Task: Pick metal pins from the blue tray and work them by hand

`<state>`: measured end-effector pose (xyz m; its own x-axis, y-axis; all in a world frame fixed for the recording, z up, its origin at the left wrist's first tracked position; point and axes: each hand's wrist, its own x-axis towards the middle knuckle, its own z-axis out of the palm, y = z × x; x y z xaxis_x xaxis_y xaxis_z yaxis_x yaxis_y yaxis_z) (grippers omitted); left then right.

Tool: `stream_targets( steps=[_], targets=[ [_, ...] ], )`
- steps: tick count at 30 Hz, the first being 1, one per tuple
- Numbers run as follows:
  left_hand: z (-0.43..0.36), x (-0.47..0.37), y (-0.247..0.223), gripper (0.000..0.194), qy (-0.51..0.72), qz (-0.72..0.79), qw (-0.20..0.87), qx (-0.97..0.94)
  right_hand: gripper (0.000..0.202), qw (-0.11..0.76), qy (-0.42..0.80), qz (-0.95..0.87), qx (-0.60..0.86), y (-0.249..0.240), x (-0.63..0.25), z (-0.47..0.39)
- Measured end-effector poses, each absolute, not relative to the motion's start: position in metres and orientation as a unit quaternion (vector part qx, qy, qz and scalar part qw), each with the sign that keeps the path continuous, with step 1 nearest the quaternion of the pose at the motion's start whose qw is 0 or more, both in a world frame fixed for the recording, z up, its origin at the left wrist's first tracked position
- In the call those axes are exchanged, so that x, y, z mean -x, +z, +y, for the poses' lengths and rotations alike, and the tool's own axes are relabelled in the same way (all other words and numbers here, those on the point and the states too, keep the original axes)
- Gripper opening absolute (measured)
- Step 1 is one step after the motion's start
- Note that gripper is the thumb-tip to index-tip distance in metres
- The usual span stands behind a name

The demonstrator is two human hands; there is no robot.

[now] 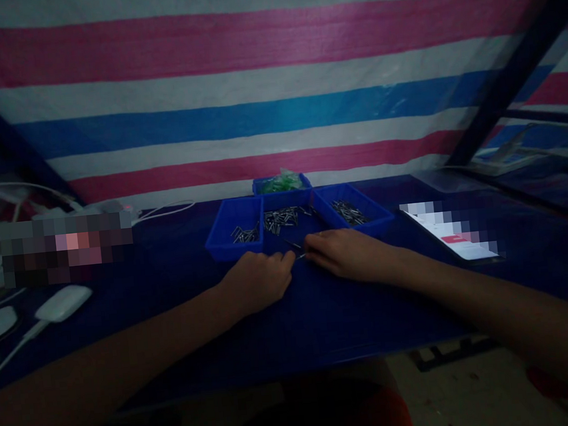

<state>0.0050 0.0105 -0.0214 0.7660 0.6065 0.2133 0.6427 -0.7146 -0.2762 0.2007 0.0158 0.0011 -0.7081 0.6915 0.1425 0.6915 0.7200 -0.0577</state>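
Forearms (165, 338), two, ours: left hand (260, 279), fingers (286, 266) pinched on pin (301, 257); right hand (340, 251), fingers curled, hold we cannot tell; bins (238, 214), three, beyond.

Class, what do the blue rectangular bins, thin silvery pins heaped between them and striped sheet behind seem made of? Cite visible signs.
Blue rectangular bins: probably smooth moulded plastic; even colour, thin rims.
Thin silvery pins: likely shiny metal; they glint.
Pink-white-blue striped sheet: perhaps slightly glossy plastic; creases catch light, weave unclear.
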Motion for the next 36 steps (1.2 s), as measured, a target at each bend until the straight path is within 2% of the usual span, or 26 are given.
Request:
stream_targets(
  steps=[13,20,25,36],
  targets=[
    [0.013,0.002,-0.018,0.022,-0.087,-0.345,0.15,0.922,0.014,0.073,0.014,-0.927,0.368,-0.003,-0.202,0.022],
    [0.009,0.002,-0.012,0.03,-0.187,-0.275,0.16,0.929,0.016,0.089,0.08,-0.941,0.317,0.0,-0.199,0.018],
    [0.013,0.005,-0.013,0.028,-0.219,-0.259,0.173,0.925,0.016,0.104,0.122,-0.939,0.304,0.002,-0.199,0.018],
    [0.013,0.005,-0.014,0.02,-0.192,-0.194,0.172,0.947,0.016,0.097,0.141,-0.941,0.292,-0.001,-0.198,0.018]
  ],
)
